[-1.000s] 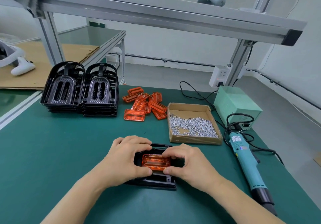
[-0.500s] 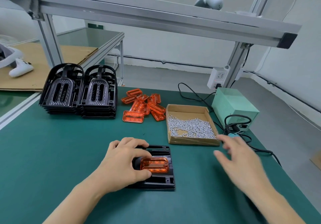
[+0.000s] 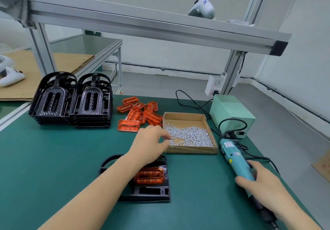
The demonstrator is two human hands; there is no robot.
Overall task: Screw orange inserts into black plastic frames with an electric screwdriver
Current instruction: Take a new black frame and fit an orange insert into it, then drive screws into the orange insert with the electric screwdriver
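A black plastic frame (image 3: 151,193) lies flat on the green mat with an orange insert (image 3: 149,175) seated in its recess. My left forearm crosses over the frame. My left hand (image 3: 150,145) reaches into the left edge of the cardboard box of screws (image 3: 191,135), thumb and fingertips pinching a screw. My right hand (image 3: 262,181) grips the teal electric screwdriver (image 3: 235,160), which lies slanted at the right of the mat with its dark tip toward me.
Two stacks of black frames (image 3: 71,103) stand at the back left, a pile of loose orange inserts (image 3: 139,113) beside them. A pale green power supply (image 3: 232,115) with cables sits behind the screwdriver. An aluminium beam (image 3: 142,24) spans overhead.
My left hand left the insert and moved up to the screw box. My right hand went right and closed round the screwdriver. The insert stays seated in the frame.
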